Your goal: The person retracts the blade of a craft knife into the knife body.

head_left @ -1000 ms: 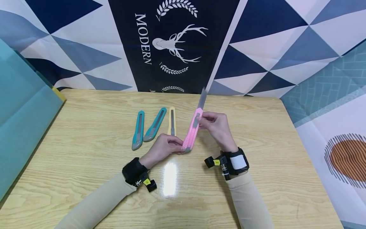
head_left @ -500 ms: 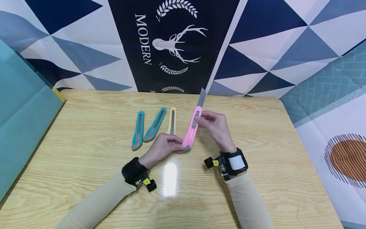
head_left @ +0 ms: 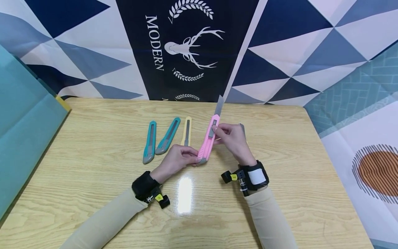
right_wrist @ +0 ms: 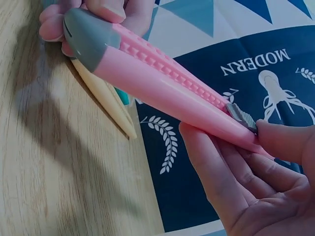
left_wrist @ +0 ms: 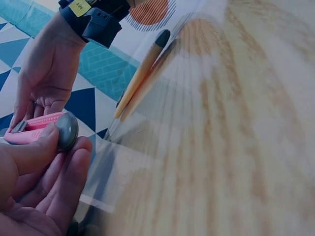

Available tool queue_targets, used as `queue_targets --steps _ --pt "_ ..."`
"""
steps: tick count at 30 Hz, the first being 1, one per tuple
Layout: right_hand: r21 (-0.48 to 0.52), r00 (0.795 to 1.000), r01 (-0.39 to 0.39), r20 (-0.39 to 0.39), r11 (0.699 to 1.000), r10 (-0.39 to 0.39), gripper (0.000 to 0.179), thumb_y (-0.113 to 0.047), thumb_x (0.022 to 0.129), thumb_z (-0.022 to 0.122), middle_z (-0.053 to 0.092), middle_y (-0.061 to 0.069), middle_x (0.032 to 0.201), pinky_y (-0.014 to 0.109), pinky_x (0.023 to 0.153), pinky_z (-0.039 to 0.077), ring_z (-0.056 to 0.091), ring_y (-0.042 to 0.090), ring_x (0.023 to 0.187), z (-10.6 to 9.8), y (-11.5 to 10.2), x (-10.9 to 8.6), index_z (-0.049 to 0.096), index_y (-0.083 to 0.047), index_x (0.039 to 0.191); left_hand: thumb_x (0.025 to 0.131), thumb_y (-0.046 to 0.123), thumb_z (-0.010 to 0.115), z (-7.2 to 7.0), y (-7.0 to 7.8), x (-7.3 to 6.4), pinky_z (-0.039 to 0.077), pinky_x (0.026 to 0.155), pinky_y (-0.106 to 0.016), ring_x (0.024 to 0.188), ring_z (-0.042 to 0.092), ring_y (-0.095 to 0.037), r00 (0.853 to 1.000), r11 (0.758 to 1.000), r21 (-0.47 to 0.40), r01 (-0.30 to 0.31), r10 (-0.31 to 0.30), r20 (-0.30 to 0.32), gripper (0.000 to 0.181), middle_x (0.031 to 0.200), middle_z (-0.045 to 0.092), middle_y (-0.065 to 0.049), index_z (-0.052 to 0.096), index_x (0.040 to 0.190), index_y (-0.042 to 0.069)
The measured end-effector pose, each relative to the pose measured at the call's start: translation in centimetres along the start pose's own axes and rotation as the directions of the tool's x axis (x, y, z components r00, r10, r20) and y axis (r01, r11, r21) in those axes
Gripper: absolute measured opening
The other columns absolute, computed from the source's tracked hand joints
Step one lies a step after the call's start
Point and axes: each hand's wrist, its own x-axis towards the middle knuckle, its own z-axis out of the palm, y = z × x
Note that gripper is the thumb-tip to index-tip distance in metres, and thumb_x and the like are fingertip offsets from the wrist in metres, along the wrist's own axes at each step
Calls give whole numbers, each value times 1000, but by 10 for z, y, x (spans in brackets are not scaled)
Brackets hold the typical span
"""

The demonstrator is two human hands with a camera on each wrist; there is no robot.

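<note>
Wood-grain table (head_left: 93, 166) — backdrop (head_left: 199, 52), perhaps cloth

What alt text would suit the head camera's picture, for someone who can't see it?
A person's left hand and right hand hold a pink cutter with its blade out over a wooden table, the left at its grey end, the right thumb on its slider. Left of it lie two teal cutters and a yellow one; a patterned backdrop stands behind.

left hand (left_wrist: 44, 184): near, thumb and fingers pinching grey end of pink knife (left_wrist: 30, 137) | right hand (left_wrist: 51, 64): farther off, fingers at knife's far part; black strap (left_wrist: 103, 25) on wrist | yellow knife (left_wrist: 140, 77): right of both hands, on table (left_wrist: 211, 147) | patterned cloth (left_wrist: 84, 104): beyond hands
</note>
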Motion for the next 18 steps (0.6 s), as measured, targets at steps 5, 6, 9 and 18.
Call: queue_targets --steps 5,6,9,18 --pt "-7 1000 26 -3 1000 -26 19 0 92 54 65 30 85 43 65 57 64 35 73 1 -1 0 62 15 99 83 7 69 -1 1 0 57 62 -29 70 66 -19 999 1000 8 -4 3 41 14 79 71 -8 70 96 3" --pt "-11 1000 30 -4 1000 -30 19 0 92 54 65 30 86 44 65 57 64 35 73 1 0 0 62 15 99 83 7 69 -1 1 0 57 62 -29 71 66 -19 999 1000 14 -5 4 45 14 79 71 -8 69 96 3" --pt "-20 999 33 -4 999 -33 18 1 92 54 65 30 87 45 65 57 64 34 73 2 -1 0 62 15 99 83 7 69 -1 0 0 57 63 -29 71 66 -18 999 1000 22 -9 8 51 14 79 71 -7 69 97 3" --pt "-40 1000 26 1 999 -26 18 4 89 57 65 30 90 31 63 59 65 32 76 3 -1 -1 61 14 103 83 5 68 -1 0 0 57 66 -37 71 66 -21 999 1000 26 -3 3 32 16 82 70 -12 69 99 1"
